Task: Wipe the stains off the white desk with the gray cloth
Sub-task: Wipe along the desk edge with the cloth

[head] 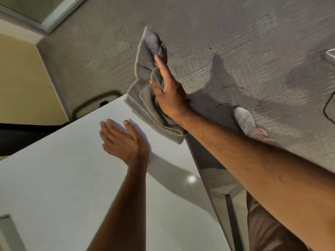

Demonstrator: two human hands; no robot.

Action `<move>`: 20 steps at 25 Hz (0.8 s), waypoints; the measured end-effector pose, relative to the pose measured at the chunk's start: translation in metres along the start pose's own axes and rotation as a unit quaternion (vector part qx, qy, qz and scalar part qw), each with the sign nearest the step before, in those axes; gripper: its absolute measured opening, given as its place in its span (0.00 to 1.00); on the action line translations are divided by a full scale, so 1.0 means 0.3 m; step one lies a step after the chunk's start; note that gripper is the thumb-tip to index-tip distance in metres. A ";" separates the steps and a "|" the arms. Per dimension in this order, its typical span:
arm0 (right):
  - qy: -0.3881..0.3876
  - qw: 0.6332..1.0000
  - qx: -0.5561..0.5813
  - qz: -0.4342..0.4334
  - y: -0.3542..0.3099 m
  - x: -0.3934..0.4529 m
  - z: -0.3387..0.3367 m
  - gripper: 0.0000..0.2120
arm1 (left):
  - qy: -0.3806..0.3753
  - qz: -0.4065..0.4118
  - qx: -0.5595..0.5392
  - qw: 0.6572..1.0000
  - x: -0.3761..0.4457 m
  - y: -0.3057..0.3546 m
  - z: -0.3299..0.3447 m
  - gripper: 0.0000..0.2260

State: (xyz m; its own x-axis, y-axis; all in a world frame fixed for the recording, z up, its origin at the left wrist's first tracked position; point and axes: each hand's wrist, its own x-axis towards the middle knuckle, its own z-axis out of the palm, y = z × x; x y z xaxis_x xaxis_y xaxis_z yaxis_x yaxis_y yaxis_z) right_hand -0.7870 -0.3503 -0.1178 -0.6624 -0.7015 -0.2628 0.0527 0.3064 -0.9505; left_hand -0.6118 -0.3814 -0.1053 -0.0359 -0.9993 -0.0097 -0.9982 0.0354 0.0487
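In the head view, the gray cloth [147, 91] is gripped by the right hand [168, 93] at the far corner of the white desk [72, 178], bunched under closed fingers [160, 69], its folds spilling past the edge over the carpet [235, 33]. The left hand [123, 140] is laid flat on the desk, fingers together.

Two hands [125, 140] [170, 95], one gray cloth [146, 69], one white desk [72, 178], one shoe [244, 120].

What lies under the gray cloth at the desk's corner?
The gray cloth, gripped by the right hand, drapes over the white desk corner, partly overhanging carpet. Any stains beneath it are hidden.
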 end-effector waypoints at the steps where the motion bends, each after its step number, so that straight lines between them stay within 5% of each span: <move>1: 0.009 1.000 0.005 -0.008 0.007 -0.053 -0.004 0.34 | -0.001 0.000 -0.002 1.000 0.001 0.001 0.000 0.32; 11: 0.006 0.994 -0.027 0.107 0.262 -1.124 -0.099 0.33 | -0.017 -0.011 -0.008 1.000 -0.001 0.012 -0.017 0.30; 20: -0.007 0.994 -0.016 0.108 0.220 -0.928 -0.067 0.37 | -0.014 -0.002 -0.014 1.000 -0.001 0.000 -0.011 0.32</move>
State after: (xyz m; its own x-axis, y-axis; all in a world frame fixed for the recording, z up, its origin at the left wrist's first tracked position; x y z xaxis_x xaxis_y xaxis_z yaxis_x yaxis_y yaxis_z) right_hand -0.6141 -0.1219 -0.1040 -0.6278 -0.6259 -0.4627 0.1680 0.4715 -0.8657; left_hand -0.6117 -0.3811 -0.1022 -0.0344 -0.9987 -0.0369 -0.9965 0.0315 0.0771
